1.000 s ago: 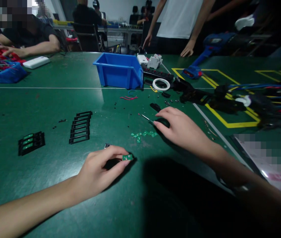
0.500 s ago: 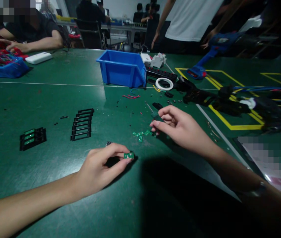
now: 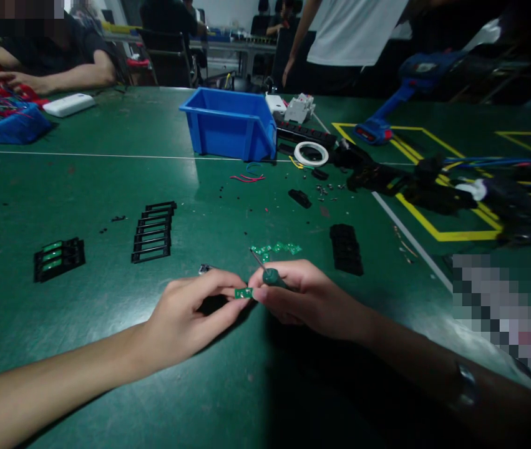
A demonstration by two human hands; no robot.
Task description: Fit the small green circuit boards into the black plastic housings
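Observation:
My left hand (image 3: 194,318) pinches a small green circuit board (image 3: 243,293) between thumb and fingertips, just above the table. Beside it, my right hand (image 3: 312,296) is closed round a screwdriver (image 3: 272,277) with a green handle, its thin shaft slanting up and left. The right thumb tip meets the board's right end. Just beyond the hands lies a cluster of small green boards (image 3: 277,251). A small dark part (image 3: 205,268) sits behind my left hand. Farther left are a black slotted frame (image 3: 153,232) and a black holder (image 3: 59,259) with green boards in it.
A black ribbed block (image 3: 345,249) lies right of the boards. Behind are a blue bin (image 3: 228,125), a white ring (image 3: 311,153), loose screws (image 3: 326,190) and a blue power drill (image 3: 405,93). Dark cables (image 3: 410,187) stretch along the right. Another person's hands work at far left.
My right hand has moved left and toward me with the screwdriver, up against the board. The black ribbed block it covered now shows. My left hand has stayed in place.

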